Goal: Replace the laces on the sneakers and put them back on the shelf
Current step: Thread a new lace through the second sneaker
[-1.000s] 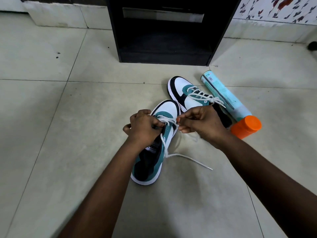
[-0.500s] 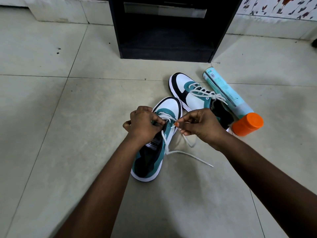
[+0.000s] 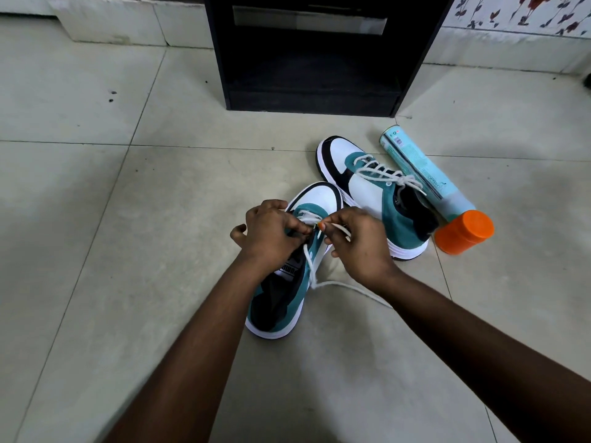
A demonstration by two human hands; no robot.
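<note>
The white lace (image 3: 323, 284) is being pinched by both curled hands, left hand (image 3: 271, 233) and right hand (image 3: 358, 243), over the near sneaker (image 3: 287, 282) on the floor (image 3: 128, 282); the exact eyelet is seemingly being hidden. The laced sneaker (image 3: 374, 193) is being kept beside a spray can (image 3: 425, 174).

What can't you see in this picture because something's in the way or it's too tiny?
Head view only:
- The near sneaker's eyelets: the left hand and right hand cover them, so which hole the white lace enters is hidden.
- The spray can's print: too small to read.
- The black shelf's top: cut off by the upper edge.
- The far sneaker's heel: partly behind the right hand.
</note>
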